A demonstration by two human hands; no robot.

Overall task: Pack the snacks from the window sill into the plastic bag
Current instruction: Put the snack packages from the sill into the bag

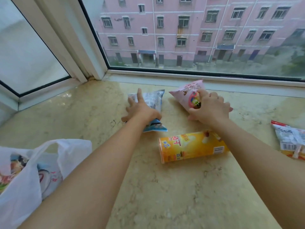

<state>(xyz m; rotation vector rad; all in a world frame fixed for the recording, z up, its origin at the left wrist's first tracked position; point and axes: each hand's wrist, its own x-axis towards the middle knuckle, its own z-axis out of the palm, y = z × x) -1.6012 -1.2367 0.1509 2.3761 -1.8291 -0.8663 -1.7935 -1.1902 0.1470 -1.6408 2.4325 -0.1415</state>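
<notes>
On the marble window sill (102,113) lie a blue-and-white snack packet (154,100) and a pink snack packet (188,95), both near the glass. My left hand (142,109) rests flat on the blue packet with fingers spread. My right hand (209,108) curls over the pink packet, fingers closing on its lower end. A yellow chip canister (191,146) lies on its side between my forearms. A red-and-white packet (290,139) sits at the right edge. The white plastic bag (24,176) stands at lower left with packets visible inside.
The window frame (165,76) and glass run along the back of the sill; an angled side pane (29,63) closes the left corner. Bare marble stretches in front of the canister and to the left of the blue packet.
</notes>
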